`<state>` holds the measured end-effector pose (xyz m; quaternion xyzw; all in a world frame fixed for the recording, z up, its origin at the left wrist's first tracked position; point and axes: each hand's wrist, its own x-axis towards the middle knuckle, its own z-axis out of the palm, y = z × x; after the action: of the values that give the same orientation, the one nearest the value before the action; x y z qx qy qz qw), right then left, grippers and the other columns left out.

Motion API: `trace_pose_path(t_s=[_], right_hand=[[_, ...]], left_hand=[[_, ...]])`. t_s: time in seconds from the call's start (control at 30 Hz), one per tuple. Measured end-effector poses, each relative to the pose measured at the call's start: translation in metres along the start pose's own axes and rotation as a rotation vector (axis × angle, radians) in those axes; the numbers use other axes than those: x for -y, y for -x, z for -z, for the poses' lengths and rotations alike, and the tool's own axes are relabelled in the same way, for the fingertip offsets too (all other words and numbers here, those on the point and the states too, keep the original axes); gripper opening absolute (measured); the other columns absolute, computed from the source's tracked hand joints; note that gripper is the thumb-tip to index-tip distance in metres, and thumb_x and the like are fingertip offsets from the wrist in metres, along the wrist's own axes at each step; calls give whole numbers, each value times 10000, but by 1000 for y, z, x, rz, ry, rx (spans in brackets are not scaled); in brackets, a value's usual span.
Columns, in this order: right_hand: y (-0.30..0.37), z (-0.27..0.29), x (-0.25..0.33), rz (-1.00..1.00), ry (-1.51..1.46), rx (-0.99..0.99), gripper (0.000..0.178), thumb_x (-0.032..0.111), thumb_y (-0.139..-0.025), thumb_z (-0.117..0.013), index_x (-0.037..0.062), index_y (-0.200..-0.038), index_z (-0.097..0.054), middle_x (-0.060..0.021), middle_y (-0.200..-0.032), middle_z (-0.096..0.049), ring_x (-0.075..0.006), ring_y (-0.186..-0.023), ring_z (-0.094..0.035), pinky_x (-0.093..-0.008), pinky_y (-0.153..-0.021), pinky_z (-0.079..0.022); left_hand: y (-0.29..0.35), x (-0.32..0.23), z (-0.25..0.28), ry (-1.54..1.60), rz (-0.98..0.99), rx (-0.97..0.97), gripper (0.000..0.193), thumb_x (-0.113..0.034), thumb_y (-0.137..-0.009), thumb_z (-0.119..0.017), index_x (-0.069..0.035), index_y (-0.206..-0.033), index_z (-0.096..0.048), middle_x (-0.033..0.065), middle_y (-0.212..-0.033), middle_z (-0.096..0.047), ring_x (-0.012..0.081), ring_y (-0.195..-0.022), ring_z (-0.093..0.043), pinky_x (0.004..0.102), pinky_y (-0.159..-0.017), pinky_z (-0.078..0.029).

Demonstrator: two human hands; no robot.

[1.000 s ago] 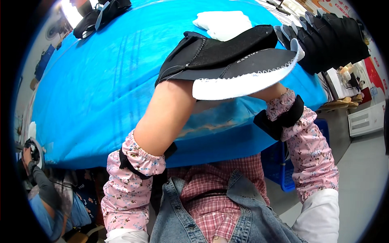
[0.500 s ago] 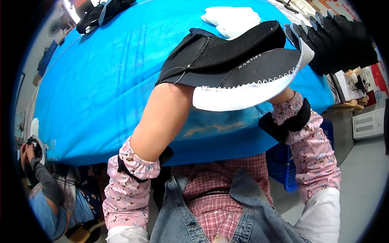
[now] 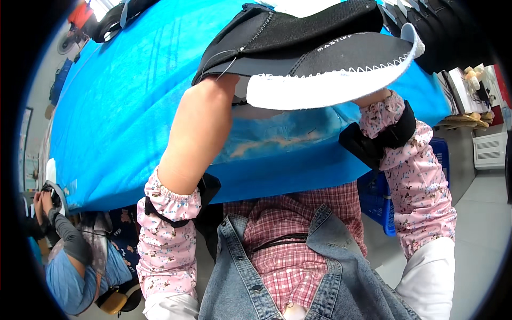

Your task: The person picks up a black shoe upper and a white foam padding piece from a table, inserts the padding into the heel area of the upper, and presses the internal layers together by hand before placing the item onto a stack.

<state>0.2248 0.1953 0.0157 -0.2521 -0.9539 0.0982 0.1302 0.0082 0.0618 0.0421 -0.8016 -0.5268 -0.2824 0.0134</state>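
A black shoe upper [image 3: 298,50] with a white, zigzag-stitched lower edge is held up over the near part of the blue-covered table [image 3: 133,96]. My left hand [image 3: 214,92] reaches under its left end; the back of the hand and wrist show, while the fingers are hidden beneath the upper. At the other end my right hand [image 3: 374,99] is mostly covered by the upper's white edge, its fingers out of sight. Both hands support the piece between them. Loose thread ends hang from a stitched seam near my left hand.
Several black uppers [image 3: 453,37] are lined up at the back right. White material [image 3: 309,6] lies behind the held piece, and another black shoe piece [image 3: 114,24] at the far left. A blue crate [image 3: 385,202] stands under the table. A co-worker [image 3: 74,261] sits at left.
The shoe upper and both my hands have moved farther away, up in the view, and the upper has tilted slightly. The view itself has also shifted a little.
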Motion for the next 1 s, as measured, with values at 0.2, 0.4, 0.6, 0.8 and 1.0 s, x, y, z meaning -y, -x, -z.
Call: trace_pose_path(t_s=[0.2,0.4,0.6,0.8,1.0], right_hand=[[14,-5,-1,125,258,-103,198,182,-867,-510,68,-986,-621,-72,-758,-629,-153,-616,-621,-272,-557,-505],[10,15,50,-296,-343,-133,246,195,-891,-459,54,-1043,-591,-97,-838,-637,-179,-568,-625,-277,-537,-523],[12,6,41,-192,-308,-149,283,223,-922,-421,63,-1103,-567,-113,-914,-630,-184,-558,-624,-298,-525,-525],[12,-2,17,-34,-31,-136,282,232,-900,-451,62,-1085,-581,-122,-918,-633,-206,-618,-621,-316,-572,-516],[24,12,11,-58,-46,-77,283,247,-854,-511,60,-1046,-604,-125,-916,-639,-230,-713,-618,-337,-646,-504]], left_hand=[[-5,-2,-7,-15,43,-3,258,59,-732,-463,28,-976,-540,239,-846,-582,399,-741,-577,436,-628,-493],[2,4,-9,6,33,-86,210,59,-725,-466,45,-921,-542,248,-802,-581,403,-725,-577,433,-621,-492],[7,6,-13,-19,80,-48,261,82,-703,-468,55,-954,-537,252,-823,-577,409,-720,-574,437,-625,-490],[3,7,-11,25,12,-107,352,68,-691,-481,29,-1037,-530,260,-879,-572,429,-759,-558,456,-673,-481],[0,10,-7,-67,-83,-102,333,75,-701,-501,29,-1029,-527,241,-899,-577,407,-785,-568,422,-657,-504]])
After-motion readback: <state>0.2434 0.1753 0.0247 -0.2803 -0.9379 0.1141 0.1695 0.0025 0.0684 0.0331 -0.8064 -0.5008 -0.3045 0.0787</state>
